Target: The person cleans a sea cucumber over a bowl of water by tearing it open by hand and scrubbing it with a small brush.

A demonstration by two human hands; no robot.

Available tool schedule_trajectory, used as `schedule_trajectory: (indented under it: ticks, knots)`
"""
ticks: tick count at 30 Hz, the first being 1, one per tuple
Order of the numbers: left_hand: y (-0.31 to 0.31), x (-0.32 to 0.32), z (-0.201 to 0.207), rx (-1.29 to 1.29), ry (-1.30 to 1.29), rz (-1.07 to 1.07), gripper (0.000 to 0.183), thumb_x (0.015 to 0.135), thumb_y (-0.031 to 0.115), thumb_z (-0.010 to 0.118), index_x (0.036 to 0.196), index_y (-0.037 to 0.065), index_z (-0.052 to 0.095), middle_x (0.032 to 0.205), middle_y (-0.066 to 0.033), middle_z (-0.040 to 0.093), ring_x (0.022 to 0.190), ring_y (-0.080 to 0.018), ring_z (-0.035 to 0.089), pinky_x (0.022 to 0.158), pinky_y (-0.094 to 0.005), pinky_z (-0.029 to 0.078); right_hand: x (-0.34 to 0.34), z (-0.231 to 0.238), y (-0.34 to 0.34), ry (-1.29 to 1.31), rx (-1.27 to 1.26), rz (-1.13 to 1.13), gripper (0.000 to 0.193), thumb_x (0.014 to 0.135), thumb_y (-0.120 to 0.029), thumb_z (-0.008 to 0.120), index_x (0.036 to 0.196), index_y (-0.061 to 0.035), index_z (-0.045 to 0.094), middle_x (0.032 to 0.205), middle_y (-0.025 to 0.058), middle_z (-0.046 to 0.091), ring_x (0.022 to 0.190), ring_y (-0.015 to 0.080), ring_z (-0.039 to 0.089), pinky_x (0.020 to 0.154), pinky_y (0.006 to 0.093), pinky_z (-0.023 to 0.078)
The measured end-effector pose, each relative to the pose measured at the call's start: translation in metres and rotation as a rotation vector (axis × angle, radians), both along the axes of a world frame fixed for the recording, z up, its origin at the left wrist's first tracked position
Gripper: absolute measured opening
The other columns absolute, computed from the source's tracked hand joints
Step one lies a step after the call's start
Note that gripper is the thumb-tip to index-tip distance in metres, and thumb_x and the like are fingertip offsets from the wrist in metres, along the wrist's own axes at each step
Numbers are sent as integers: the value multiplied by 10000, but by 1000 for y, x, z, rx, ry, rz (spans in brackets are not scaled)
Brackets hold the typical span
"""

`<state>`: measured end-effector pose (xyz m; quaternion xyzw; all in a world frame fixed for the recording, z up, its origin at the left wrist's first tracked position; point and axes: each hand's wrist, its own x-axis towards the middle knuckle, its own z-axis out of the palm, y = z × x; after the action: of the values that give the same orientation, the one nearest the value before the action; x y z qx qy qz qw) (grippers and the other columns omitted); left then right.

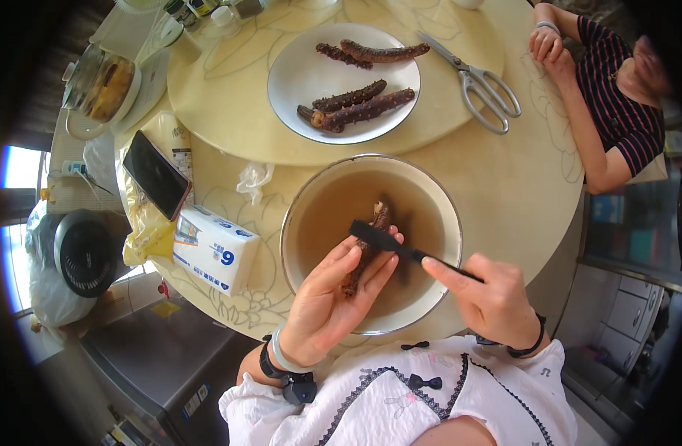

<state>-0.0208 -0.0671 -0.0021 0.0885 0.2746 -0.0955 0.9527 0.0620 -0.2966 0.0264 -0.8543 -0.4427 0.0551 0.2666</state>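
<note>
A white blouse (296, 420) of thin, soft cloth, edged with black lace, lay nearest. Just beyond it, a dark sea cucumber (365, 260), narrow, wrinkled and bumpy-skinned, was held above the basin (446, 238). Its long axis ran lengthwise away from the person, leaning slightly right at the far end, where a paler, ragged tip showed; the darker end pointed back toward the body.

The left hand (330, 297), palm upward, cradled it half-closed, the thumb on one side and the bent fingers on the other. The right hand (497, 297) was closed around the slim handle of a black brush (408, 253), index finger stretched along it; the tool's flat head lay across the sea cucumber, though its underside was hidden.

The round basin had a pale, smooth wall, a thin dark rim and cloudy brown water (326, 215). To its left sat a boxy, plastic-wrapped white pack (215, 249), and beyond that a flat, glossy phone (157, 175). Farther off, more knobbly sea cucumbers (363, 111) rested on a smooth white plate (289, 82), beside metal scissors (467, 70) with looped grey handles. Another person (619, 104) in a striped top sat at far right.
</note>
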Motion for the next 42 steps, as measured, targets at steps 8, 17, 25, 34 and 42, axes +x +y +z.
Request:
schedule_trajectory:
  ticks: [8, 17, 25, 34, 42]
  knots:
    - [-7, 1, -4, 76, 39, 157, 538, 1017, -25, 391, 1547, -7, 305, 1579, -170, 381, 1504, -340, 311, 1251, -468, 303, 10, -15, 1, -292, -126, -126, 632, 712, 4, 669, 1298, -225, 727, 687, 17, 376, 456, 162, 426, 430, 315, 382]
    - [-1, -3, -12, -76, 6, 159, 564, 957, -64, 355, 1520, -65, 334, 1569, -193, 382, 1480, -328, 355, 1254, -432, 313, 7, -5, 4, -165, -98, -3, 650, 696, -28, 664, 1308, -242, 720, 693, 19, 377, 443, 160, 419, 416, 306, 380]
    - [1, -4, -11, -103, -11, 148, 579, 924, -81, 339, 1503, -88, 341, 1552, -216, 394, 1482, -325, 352, 1265, -435, 300, 2, -2, 1, -112, -40, 41, 626, 720, -41, 663, 1309, -245, 718, 676, 22, 374, 435, 161, 413, 407, 306, 377]
    - [-1, -3, -9, 13, -3, 101, 579, 909, -111, 352, 1485, -68, 387, 1533, -187, 425, 1470, -301, 379, 1246, -411, 337, 7, 0, 5, -72, -36, 54, 585, 758, -32, 666, 1304, -233, 720, 673, 28, 386, 427, 168, 416, 402, 310, 381]
    - [-5, -2, -1, 155, 49, 82, 667, 834, -176, 441, 1490, -68, 391, 1520, -193, 452, 1477, -312, 369, 1264, -416, 297, 9, 7, 6, 53, -26, 75, 553, 782, 45, 626, 1287, -158, 727, 660, 65, 423, 480, 204, 460, 457, 348, 393]
